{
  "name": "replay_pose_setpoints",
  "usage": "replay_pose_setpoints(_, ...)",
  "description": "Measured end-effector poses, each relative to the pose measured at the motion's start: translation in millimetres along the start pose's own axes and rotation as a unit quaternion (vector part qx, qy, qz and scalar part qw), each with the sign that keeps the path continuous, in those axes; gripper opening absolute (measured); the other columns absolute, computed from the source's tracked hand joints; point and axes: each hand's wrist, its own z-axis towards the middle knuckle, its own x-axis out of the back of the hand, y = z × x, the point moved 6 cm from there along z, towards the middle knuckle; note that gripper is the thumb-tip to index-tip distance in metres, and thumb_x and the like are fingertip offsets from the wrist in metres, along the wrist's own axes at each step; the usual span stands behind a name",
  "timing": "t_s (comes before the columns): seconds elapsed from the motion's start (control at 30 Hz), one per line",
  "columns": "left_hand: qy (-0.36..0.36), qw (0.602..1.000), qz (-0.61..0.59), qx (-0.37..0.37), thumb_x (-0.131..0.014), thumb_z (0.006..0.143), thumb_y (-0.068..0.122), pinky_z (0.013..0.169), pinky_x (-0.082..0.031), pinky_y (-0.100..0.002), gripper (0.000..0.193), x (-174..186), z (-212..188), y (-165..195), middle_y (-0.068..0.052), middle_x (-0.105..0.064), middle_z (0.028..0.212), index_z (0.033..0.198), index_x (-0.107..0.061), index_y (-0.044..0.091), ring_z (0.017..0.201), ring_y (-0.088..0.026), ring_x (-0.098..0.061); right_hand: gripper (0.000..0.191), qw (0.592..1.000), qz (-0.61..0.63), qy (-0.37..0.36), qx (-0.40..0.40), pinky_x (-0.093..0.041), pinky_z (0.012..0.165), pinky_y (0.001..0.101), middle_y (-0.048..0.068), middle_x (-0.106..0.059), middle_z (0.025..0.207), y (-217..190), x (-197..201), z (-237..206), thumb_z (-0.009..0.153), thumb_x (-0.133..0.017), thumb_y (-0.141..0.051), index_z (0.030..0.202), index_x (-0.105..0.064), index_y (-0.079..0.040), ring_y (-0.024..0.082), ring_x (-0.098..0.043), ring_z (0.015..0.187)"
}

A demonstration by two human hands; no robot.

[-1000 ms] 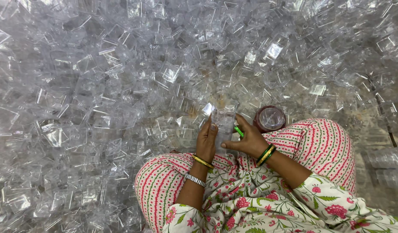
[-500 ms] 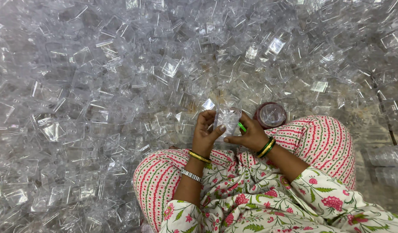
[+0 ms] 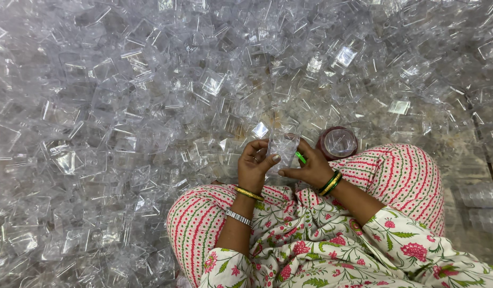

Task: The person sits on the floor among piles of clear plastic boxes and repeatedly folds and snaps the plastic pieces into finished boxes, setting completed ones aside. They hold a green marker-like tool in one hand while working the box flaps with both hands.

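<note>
Both hands (image 3: pixel 281 168) have lifted a clear ribbed plastic piece (image 3: pixel 283 145).

A second ago the left hand (image 3: pixel 255 165) lies flat and low near the lap, away from any piece, while the right hand (image 3: pixel 310 169) rests by the knee with the green tool (image 3: pixel 300 157). Now both hands are raised and drawn together, and a clear plastic piece (image 3: pixel 282 146) that was not in them then is pinched between them, the left thumb pressed against its side.
</note>
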Motion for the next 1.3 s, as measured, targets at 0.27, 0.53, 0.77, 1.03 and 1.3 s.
replay_pose_setpoints(0.27, -0.004, 0.999, 0.039, -0.005, -0.078, 0.085, -0.005, 0.1, -0.058, -0.037, 0.041, -4.8, -2.2, 5.0, -0.011, -0.061, 0.131, 0.118, -0.056, 0.004, 0.12, -0.021, -0.063, 0.092, 1.0, -0.008, 0.0, -0.009, -0.043, 0.113, 0.0362, 0.01, -0.06, 0.142, 2.9, 0.5, -0.8, 0.071, -0.09, -0.01, 0.15, -0.044, -0.005, 0.019, -0.053, 0.135)
replay_pose_setpoints(0.53, -0.014, 0.997, 0.069, -0.004, -0.08, 0.085, -0.001, 0.096, -0.057, -0.035, 0.04, -4.7, -0.5, 5.2, -0.007, -0.062, 0.124, 0.115, -0.055, 0.005, 0.113, -0.019, -0.064, 0.09, 1.0, 0.018, -0.017, -0.01, -0.043, 0.114, 0.0358, 0.009, -0.06, 0.142, 9.5, 1.9, 1.0, 0.072, -0.09, -0.01, 0.149, -0.045, -0.005, 0.018, -0.053, 0.134)
replay_pose_setpoints(0.77, -0.018, 0.998, 0.063, 0.002, -0.079, 0.087, -0.001, 0.095, -0.059, -0.033, 0.037, -2.4, 0.3, 0.1, -0.008, -0.062, 0.124, 0.114, -0.053, 0.005, 0.113, -0.018, -0.065, 0.089, 1.0, 0.008, -0.023, 0.006, -0.042, 0.115, 0.036, 0.008, -0.058, 0.144, 6.5, 3.0, 2.2, 0.073, -0.09, -0.01, 0.149, -0.045, -0.004, 0.017, -0.052, 0.135)
replay_pose_setpoints(1.03, 0.005, 0.992, 0.124, 0.0, -0.081, 0.085, 0.001, 0.089, -0.059, -0.031, 0.045, -3.3, -0.2, 4.5, -0.003, -0.06, 0.119, 0.122, -0.056, 0.005, 0.107, -0.015, -0.062, 0.089, 0.996, 0.069, -0.027, -0.04, -0.047, 0.11, 0.0348, 0.008, -0.061, 0.138, 9.7, 1.2, 1.8, 0.071, -0.089, -0.008, 0.148, -0.045, -0.004, 0.016, -0.056, 0.128)
replay_pose_setpoints(1.3, -0.001, 0.993, 0.118, 0.011, -0.081, 0.086, 0.001, 0.085, -0.058, -0.029, 0.039, -0.8, 0.7, 0.9, -0.002, -0.061, 0.113, 0.116, -0.056, 0.006, 0.101, -0.013, -0.063, 0.086, 0.997, 0.064, -0.041, -0.023, -0.044, 0.112, 0.0352, 0.008, -0.059, 0.141, 13.0, 1.0, 3.0, 0.073, -0.089, -0.007, 0.148, -0.047, -0.003, 0.017, -0.053, 0.133)
